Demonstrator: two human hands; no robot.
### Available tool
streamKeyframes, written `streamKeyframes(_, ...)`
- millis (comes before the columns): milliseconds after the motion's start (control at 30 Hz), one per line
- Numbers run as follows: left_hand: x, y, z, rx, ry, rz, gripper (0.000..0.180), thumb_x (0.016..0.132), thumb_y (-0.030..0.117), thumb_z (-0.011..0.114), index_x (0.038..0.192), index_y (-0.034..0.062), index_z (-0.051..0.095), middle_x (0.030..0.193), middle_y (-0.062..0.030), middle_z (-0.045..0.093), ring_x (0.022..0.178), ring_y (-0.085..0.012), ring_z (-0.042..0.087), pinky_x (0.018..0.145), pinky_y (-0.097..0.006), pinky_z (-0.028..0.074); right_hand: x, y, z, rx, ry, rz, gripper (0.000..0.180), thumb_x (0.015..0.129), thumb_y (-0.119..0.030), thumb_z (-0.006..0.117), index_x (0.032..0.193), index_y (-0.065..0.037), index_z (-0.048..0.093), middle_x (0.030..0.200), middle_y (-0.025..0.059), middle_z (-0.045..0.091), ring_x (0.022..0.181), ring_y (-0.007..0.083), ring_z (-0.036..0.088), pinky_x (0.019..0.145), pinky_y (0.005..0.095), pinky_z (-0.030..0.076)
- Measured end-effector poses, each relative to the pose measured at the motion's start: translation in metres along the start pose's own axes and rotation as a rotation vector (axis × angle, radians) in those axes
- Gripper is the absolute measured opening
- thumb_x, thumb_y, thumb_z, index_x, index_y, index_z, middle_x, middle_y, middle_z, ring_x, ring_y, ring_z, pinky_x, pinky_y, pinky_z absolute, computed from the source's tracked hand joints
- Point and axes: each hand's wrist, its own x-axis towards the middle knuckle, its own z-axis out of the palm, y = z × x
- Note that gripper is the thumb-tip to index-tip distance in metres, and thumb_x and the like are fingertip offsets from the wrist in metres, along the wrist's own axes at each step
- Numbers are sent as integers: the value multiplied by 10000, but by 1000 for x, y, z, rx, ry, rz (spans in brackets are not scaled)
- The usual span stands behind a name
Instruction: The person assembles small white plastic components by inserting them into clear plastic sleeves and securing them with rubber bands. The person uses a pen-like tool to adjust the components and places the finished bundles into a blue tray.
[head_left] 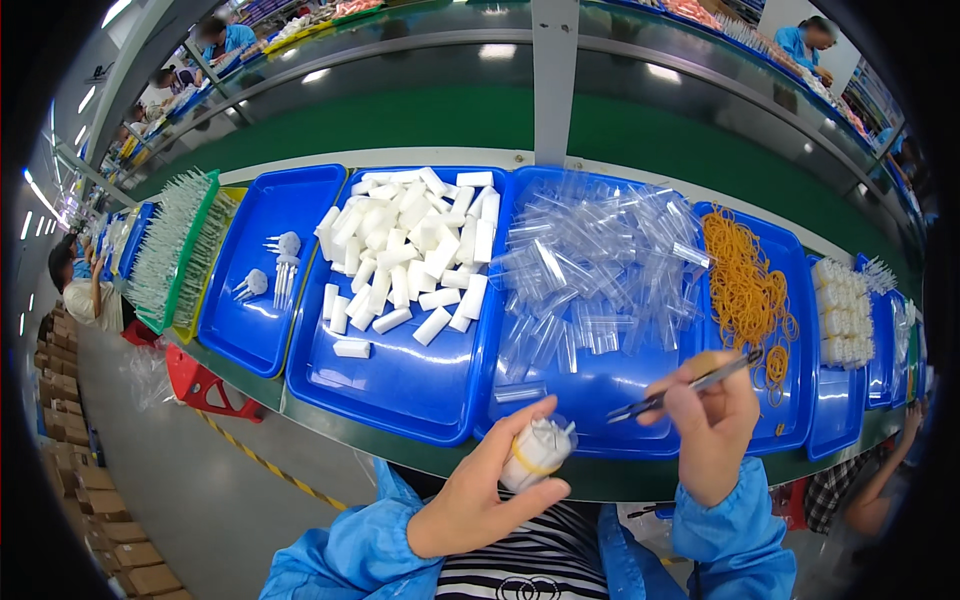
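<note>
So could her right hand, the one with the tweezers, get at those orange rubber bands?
Probably yes. The right hand hovers just in front of the tray of rubber bands, with nothing between them, though the tweezers point away, towards the left hand.

Both forearms, in blue sleeves, rise from the lower edge toward the near rim of the worktop (600, 478). The left hand (480, 495) curls with thumb and fingers closed around a bundle. The right hand (712, 425), raised higher, pinches tweezers pointing left.
</note>
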Motion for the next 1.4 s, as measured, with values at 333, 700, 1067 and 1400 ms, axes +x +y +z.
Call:
streamKeyframes(333, 12, -5, -8, 450, 266, 293, 727, 753, 64, 838, 1396, 36, 500, 1203, -154, 538, 1090, -264, 551, 931, -348, 482, 6, 25, -20, -42, -72, 101, 205, 929, -25, 653, 1087, 50, 546, 964, 167, 679, 880, 204, 698, 728, 316, 610)
streamKeyframes(700, 13, 1, -13, 244, 179, 227, 671, 799, 3, 787, 1390, 9, 471, 1263, -146, 547, 1173, -242, 551, 1009, -342, 462, 9, 19, -18, -794, -265, -57, 195, 831, -83, 743, 989, -38, 637, 873, 75, 685, 759, 177, 679, 645, 308, 532)
streamKeyframes(1067, 25, 1, 18, -180, -75, -69, 738, 863, -37, 717, 1476, 5, 309, 1320, -173, 571, 1230, -232, 557, 1036, -352, 465, 4, 7, -23, -324, -504, -141, 587, 892, -337, 723, 1356, -42, 517, 1147, 176, 622, 984, 324, 632, 854, 376, 524)
streamKeyframes(1400, 28, -1, 8, 98, -51, 137, 565, 900, -66, 626, 1422, -34, 414, 1328, -177, 565, 1235, -258, 561, 1045, -364, 439, -11, -6, -181, -555, 737, -405, 441, 857, -96, 754, 1236, -48, 535, 1186, 112, 616, 1051, 196, 630, 864, 337, 522)
